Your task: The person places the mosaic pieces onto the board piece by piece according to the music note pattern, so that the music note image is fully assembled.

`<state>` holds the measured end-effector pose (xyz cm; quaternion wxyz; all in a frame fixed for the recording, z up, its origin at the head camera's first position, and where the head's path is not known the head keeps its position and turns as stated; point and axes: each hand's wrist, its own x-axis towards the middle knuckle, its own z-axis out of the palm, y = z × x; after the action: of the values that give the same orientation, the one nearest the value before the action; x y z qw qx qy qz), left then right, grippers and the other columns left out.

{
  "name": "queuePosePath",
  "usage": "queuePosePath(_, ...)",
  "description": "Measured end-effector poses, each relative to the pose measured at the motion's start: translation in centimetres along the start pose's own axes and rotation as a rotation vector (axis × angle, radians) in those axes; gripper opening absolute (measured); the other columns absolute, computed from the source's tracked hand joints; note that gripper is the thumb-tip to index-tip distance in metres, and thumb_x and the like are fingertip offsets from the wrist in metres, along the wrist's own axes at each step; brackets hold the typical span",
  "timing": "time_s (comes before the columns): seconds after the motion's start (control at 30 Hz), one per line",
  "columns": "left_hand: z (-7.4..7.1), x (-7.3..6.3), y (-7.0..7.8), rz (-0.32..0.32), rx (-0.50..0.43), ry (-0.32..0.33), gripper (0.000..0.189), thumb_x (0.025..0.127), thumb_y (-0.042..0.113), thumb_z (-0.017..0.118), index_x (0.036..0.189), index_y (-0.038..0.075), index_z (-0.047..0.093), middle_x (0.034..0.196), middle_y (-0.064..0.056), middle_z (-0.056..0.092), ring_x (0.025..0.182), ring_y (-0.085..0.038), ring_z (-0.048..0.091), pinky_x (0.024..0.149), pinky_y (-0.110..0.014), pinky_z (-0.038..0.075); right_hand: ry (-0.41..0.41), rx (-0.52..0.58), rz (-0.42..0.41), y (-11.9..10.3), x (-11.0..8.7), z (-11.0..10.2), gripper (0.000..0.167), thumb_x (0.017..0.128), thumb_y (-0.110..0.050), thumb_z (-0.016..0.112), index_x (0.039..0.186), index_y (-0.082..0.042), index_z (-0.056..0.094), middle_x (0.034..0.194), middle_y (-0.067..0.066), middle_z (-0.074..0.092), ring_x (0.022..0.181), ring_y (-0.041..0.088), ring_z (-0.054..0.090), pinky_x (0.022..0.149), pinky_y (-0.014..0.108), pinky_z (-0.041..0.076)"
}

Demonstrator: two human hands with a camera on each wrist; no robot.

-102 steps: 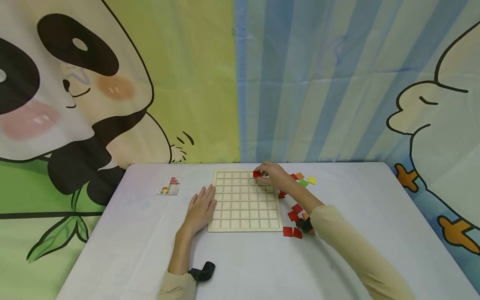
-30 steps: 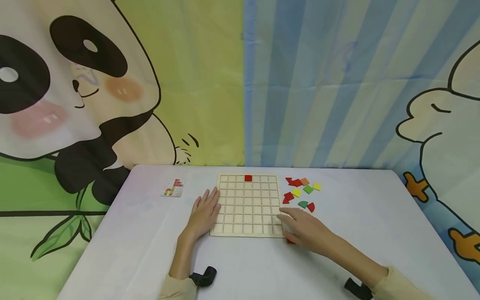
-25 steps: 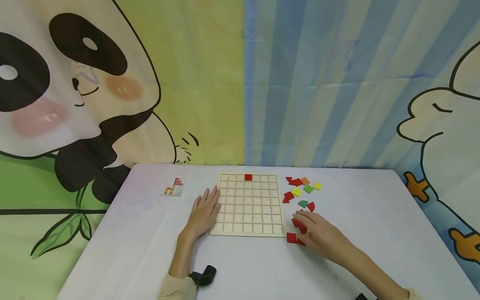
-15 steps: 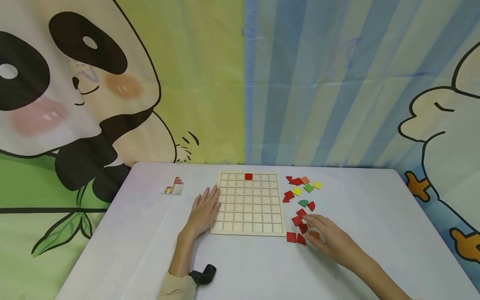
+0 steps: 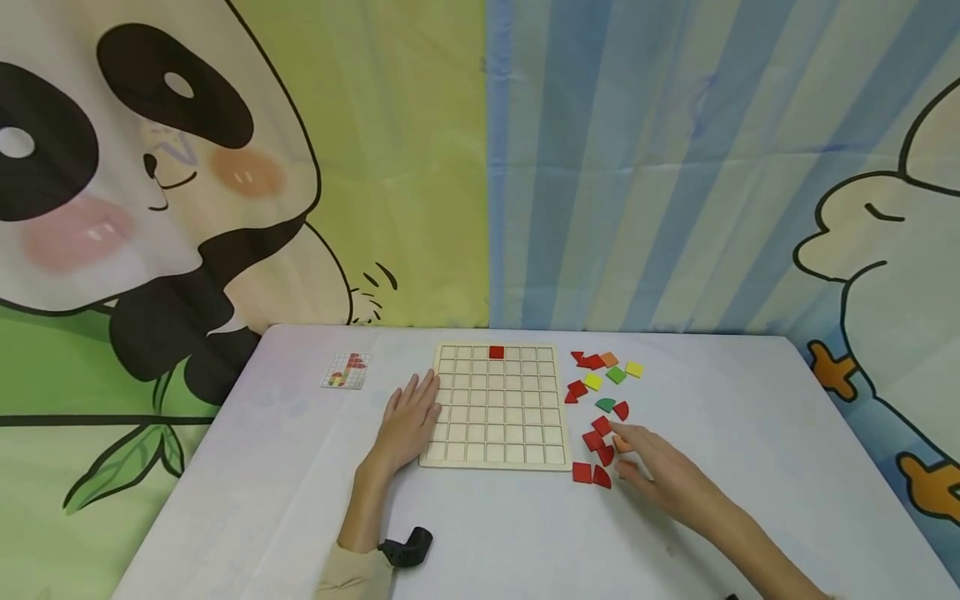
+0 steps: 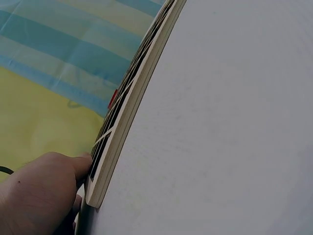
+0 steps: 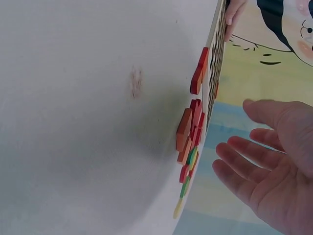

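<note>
A pale wooden grid board (image 5: pixel 497 408) lies in the middle of the table, with one red square tile (image 5: pixel 497 352) in its top row. My left hand (image 5: pixel 407 422) rests flat along the board's left edge, fingers straight. In the left wrist view the thumb side of the left hand (image 6: pixel 46 188) lies at the board's corner. My right hand (image 5: pixel 667 475) hovers above the loose tiles to the right of the board, fingers spread and holding nothing. Close by its fingertips are red square tiles (image 5: pixel 593 440), red quarter-round tiles (image 5: pixel 602 477) and an orange tile (image 5: pixel 622 444).
Farther back on the right lie more tiles, including a green square (image 5: pixel 616 375), yellow squares (image 5: pixel 633 369) and a dark green quarter-round (image 5: pixel 605 405). A small pattern card (image 5: pixel 347 371) lies left of the board. Printed curtains (image 5: pixel 637 167) stand behind the table.
The right hand first held a red tile at the board's top row, then let it go there. It has since drawn back to the near right tiles. The left hand stays put.
</note>
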<state>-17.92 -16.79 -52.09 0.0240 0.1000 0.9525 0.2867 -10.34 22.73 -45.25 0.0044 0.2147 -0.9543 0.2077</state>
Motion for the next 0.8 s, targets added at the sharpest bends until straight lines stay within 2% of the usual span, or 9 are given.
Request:
queuePosePath(0.07,0.0,0.0,0.0,-0.001,0.000,-0.002,0.057,0.111,0.027,0.043,0.163,0.005,0.030,0.173,-0.009,0.023,0.161,-0.036,0.013,0.129,-0.059,0.007,-0.057,0.013,0.007,-0.1,0.2,0.1,0.057,0.090,-0.010,0.080,0.143,-0.005,0.059,0.130,0.011,0.069,0.117,0.030,0.066,0.091,0.042,0.061)
queuePosePath(0.17,0.0,0.0,0.0,-0.004,0.003,-0.006,0.057,0.111,0.027,0.042,0.163,0.005,0.030,0.173,-0.009,0.023,0.161,-0.036,0.013,0.129,-0.059,0.007,-0.093,-0.010,-0.030,-0.2,0.6,0.5,0.048,0.092,-0.006,0.076,0.138,-0.003,0.063,0.130,0.012,0.068,0.120,0.033,0.065,0.093,0.044,0.060)
queuePosePath(0.3,-0.1,0.0,0.1,-0.008,-0.004,-0.003,0.057,0.111,0.027,0.043,0.163,0.006,0.031,0.172,-0.009,0.023,0.161,-0.035,0.013,0.129,-0.058,0.007,-0.109,-0.121,-0.104,-0.2,1.5,1.1,0.042,0.090,-0.004,0.077,0.131,-0.001,0.069,0.133,0.014,0.067,0.122,0.034,0.064,0.093,0.042,0.060)
queuePosePath(0.4,-0.1,0.1,0.1,-0.005,-0.016,0.001,0.057,0.111,0.027,0.043,0.162,0.005,0.031,0.172,-0.009,0.023,0.161,-0.035,0.013,0.129,-0.058,0.007,-0.152,-0.202,-0.126,-0.3,2.4,1.5,0.042,0.090,-0.004,0.078,0.131,0.000,0.070,0.136,0.014,0.067,0.124,0.033,0.063,0.094,0.042,0.060)
queuePosePath(0.5,0.0,0.1,0.2,0.000,-0.022,-0.003,0.057,0.111,0.027,0.042,0.162,0.005,0.031,0.172,-0.008,0.023,0.161,-0.036,0.013,0.129,-0.059,0.007,-0.183,-0.238,-0.122,-0.3,3.1,1.7,0.040,0.089,-0.003,0.078,0.128,0.000,0.071,0.137,0.014,0.067,0.125,0.034,0.063,0.094,0.042,0.060)
queuePosePath(0.63,0.0,0.0,0.2,0.001,-0.012,-0.011,0.057,0.111,0.027,0.042,0.163,0.006,0.030,0.173,-0.008,0.022,0.161,-0.035,0.013,0.129,-0.059,0.007,-0.192,-0.220,-0.104,0.0,4.2,1.8,0.025,0.084,0.001,0.082,0.108,-0.003,0.077,0.132,0.015,0.070,0.120,0.034,0.065,0.088,0.039,0.062)
queuePosePath(0.73,-0.1,0.0,0.2,-0.002,-0.011,-0.003,0.057,0.111,0.027,0.042,0.163,0.006,0.030,0.172,-0.008,0.023,0.161,-0.035,0.013,0.129,-0.058,0.007,-0.183,-0.164,-0.089,0.6,5.2,1.9,0.018,0.084,0.001,0.081,0.098,-0.009,0.076,0.126,0.012,0.073,0.111,0.029,0.065,0.082,0.034,0.062)
queuePosePath(0.8,-0.1,0.0,0.1,-0.008,-0.010,0.000,0.057,0.111,0.027,0.042,0.163,0.006,0.030,0.172,-0.008,0.023,0.161,-0.035,0.013,0.129,-0.058,0.007,-0.173,-0.132,-0.098,1.0,5.6,2.0,0.016,0.086,0.000,0.080,0.098,-0.010,0.077,0.119,0.010,0.075,0.105,0.026,0.065,0.080,0.032,0.062)
